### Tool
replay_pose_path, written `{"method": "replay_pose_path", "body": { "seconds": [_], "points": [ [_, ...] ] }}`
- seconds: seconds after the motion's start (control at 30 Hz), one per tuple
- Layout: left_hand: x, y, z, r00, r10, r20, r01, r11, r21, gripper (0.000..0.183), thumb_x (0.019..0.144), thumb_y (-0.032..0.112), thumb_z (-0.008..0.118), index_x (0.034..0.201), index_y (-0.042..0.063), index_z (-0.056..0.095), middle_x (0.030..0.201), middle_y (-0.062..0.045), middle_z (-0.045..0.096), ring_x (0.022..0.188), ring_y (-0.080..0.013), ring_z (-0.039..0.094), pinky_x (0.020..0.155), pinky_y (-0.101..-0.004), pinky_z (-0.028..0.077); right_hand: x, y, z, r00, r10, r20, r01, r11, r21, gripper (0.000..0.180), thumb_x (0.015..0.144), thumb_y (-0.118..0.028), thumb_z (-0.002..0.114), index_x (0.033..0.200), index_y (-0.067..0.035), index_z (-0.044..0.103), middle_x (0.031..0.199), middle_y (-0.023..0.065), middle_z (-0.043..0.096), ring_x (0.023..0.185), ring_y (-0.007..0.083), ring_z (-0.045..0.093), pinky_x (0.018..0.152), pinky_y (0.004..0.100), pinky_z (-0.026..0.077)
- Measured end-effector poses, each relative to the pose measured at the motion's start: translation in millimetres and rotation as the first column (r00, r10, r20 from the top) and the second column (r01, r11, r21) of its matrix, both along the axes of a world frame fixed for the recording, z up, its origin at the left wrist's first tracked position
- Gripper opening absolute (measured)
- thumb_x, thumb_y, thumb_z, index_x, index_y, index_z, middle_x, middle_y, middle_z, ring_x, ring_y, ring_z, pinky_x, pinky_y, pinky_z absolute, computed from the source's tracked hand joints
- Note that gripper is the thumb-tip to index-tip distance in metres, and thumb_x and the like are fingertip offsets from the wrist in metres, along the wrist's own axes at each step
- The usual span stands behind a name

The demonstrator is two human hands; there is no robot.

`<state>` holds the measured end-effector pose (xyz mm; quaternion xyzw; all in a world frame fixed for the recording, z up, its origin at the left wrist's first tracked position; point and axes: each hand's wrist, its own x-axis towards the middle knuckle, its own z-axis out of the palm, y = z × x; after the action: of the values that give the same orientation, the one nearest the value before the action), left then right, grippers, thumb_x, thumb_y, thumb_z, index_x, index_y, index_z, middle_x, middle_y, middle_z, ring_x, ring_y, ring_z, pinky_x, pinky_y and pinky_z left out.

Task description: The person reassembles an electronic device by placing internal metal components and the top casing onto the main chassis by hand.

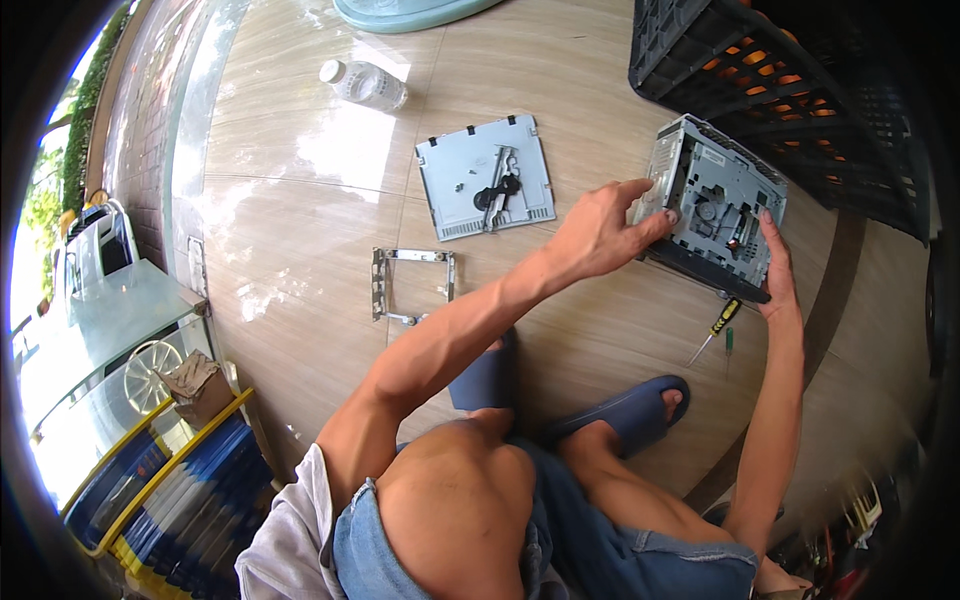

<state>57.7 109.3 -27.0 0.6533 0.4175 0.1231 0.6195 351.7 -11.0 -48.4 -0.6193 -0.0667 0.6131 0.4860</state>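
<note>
An opened electronic unit [731,199] with a metal chassis stands tilted on the floor at the right. Its exposed side shows a grey plate with cutouts and a round part. My right hand [780,270] grips its right edge, thumb on the plate and the other fingers hidden behind. At the unit's left edge is my left hand [607,229], thumb and forefinger spread, the thumb tip at the near corner. A yellow-and-black screwdriver [724,319] and a small green-handled screwdriver [729,342] lie below the unit.
A metal cover plate [450,169] bears black and metal parts and small screws. Nearer lies a metal bracket frame [379,285]. A plastic bottle [367,84] rests farther back. A black plastic crate [750,82] stands beyond the unit. My slippered feet [637,412] are close below.
</note>
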Motion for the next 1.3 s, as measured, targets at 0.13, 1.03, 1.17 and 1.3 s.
{"method": "replay_pose_path", "body": {
  "seconds": [0.13, 1.03, 1.17, 1.3],
  "points": [
    [-85, -21, 13, 0.981, 0.173, -0.085, -0.142, 0.947, 0.287, 0.043, 0.093, 0.033, 0.076, 0.116, -0.003, 0.073, 0.111, -0.021, 0.074, 0.088, -0.0328, 0.073, 0.079, -0.0392, 0.058, -9, -5, 12, 0.981, -0.024, 0.195, 0.044, 0.994, -0.098, 0.064, 0.096, -0.054, 0.068, 0.139, -0.008, 0.061, 0.126, 0.0056, 0.069, 0.107, 0.0172, 0.069, 0.093, 0.0353, 0.056],
    [-341, -39, 18, 0.752, 0.525, -0.399, -0.596, 0.8, -0.072, 0.017, 0.099, 0.022, 0.072, 0.096, 0.006, 0.069, 0.066, 0.004, 0.055, 0.049, -0.006, 0.052, 0.043, -0.0239, 0.047, 9, -57, 48, 0.854, -0.057, 0.518, 0.137, 0.984, -0.117, 0.065, 0.091, -0.053, 0.075, 0.137, -0.009, 0.063, 0.136, 0.0095, 0.064, 0.124, 0.0245, 0.058, 0.099, 0.0418, 0.048],
    [-298, -23, 62, 0.782, 0.607, -0.144, -0.613, 0.79, 0.0, 0.015, 0.099, 0.021, 0.073, 0.097, 0.006, 0.068, 0.068, 0.004, 0.055, 0.05, -0.0053, 0.052, 0.042, -0.0224, 0.044, 6, -53, 53, 0.7, -0.026, 0.714, 0.082, 0.996, -0.044, 0.054, 0.093, -0.041, 0.076, 0.133, -0.006, 0.066, 0.123, 0.0099, 0.071, 0.113, 0.0222, 0.066, 0.097, 0.0356, 0.051],
    [-227, -11, 73, 0.811, 0.58, 0.075, -0.579, 0.815, -0.035, 0.01, 0.1, 0.012, 0.069, 0.103, 0.003, 0.067, 0.076, 0.0, 0.06, 0.05, -0.0067, 0.053, 0.043, -0.023, 0.045, -7, -35, 58, 0.438, 0.078, 0.896, -0.089, 0.995, -0.043, 0.045, 0.093, -0.031, 0.077, 0.128, -0.003, 0.068, 0.108, 0.0112, 0.076, 0.099, 0.0212, 0.072, 0.088, 0.033, 0.057]
  ]
}}
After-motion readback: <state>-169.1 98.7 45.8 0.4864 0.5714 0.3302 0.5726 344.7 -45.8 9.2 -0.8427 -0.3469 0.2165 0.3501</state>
